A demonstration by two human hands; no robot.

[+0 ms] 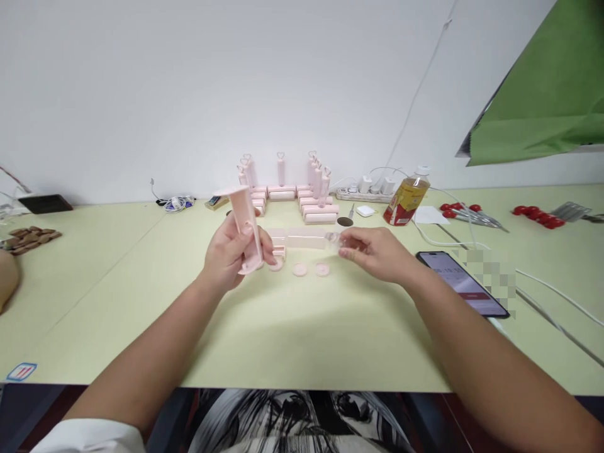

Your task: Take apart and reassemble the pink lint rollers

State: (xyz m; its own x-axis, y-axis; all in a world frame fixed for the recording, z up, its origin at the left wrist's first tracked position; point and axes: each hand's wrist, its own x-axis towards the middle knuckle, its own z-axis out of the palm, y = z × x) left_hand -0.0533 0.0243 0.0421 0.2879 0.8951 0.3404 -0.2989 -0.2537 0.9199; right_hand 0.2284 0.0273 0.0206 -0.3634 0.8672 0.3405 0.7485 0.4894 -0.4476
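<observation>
My left hand (231,251) is closed around a pink plastic holder (246,225), held upright and slightly tilted above the table. My right hand (375,251) pinches a small clear piece (334,238) between thumb and fingertips, a little to the right of the holder. Between the hands a long pink flat part (302,238) lies on the table. Three pink round discs (299,270) lie just in front of it, below the hands. Behind them, stacked pink blocks and upright pink handles with heart-shaped tops (287,185) stand in a group.
A phone (460,282) with its screen lit lies at the right, near white cables (542,286). A bottle of amber drink (406,196), a power strip (365,189), red-handled tools (460,211) and brown pieces (31,238) lie around the pale green table (302,333).
</observation>
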